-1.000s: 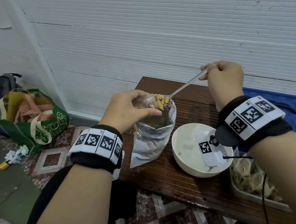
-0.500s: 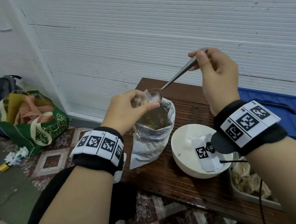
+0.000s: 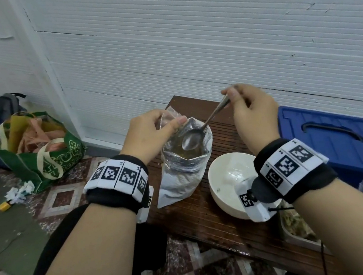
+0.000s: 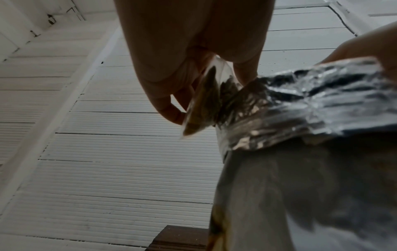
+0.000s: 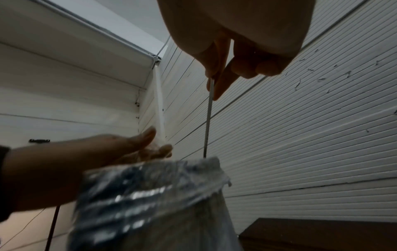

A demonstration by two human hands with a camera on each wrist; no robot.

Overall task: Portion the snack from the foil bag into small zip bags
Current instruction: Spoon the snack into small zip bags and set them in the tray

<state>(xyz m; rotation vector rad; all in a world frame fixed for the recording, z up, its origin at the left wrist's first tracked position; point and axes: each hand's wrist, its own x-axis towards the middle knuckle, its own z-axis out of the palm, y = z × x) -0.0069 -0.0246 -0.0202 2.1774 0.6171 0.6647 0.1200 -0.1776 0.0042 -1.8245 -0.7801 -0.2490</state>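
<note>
A silver foil bag (image 3: pixel 181 175) stands upright on the dark wooden table (image 3: pixel 202 219), its rolled-down mouth wide. My left hand (image 3: pixel 151 132) pinches a small clear zip bag (image 4: pixel 204 101) with some snack in it, just above the foil bag's (image 4: pixel 300 105) left rim. My right hand (image 3: pixel 252 112) grips the handle of a metal spoon (image 3: pixel 191 140). The spoon's bowl hangs empty inside the foil bag's mouth. In the right wrist view the spoon (image 5: pixel 208 122) handle runs down behind the foil bag's (image 5: pixel 154 195) rim.
An empty white bowl (image 3: pixel 229 182) sits right of the foil bag. A metal tray (image 3: pixel 297 226) with snack lies at the table's near right. A blue plastic lid (image 3: pixel 331 138) lies to the right. On the tiled floor at left stands a green tote bag (image 3: pixel 37 154).
One second ago the spoon held snack at the zip bag's mouth. It has tipped its load out and dropped empty into the foil bag. The left hand has kept its place.
</note>
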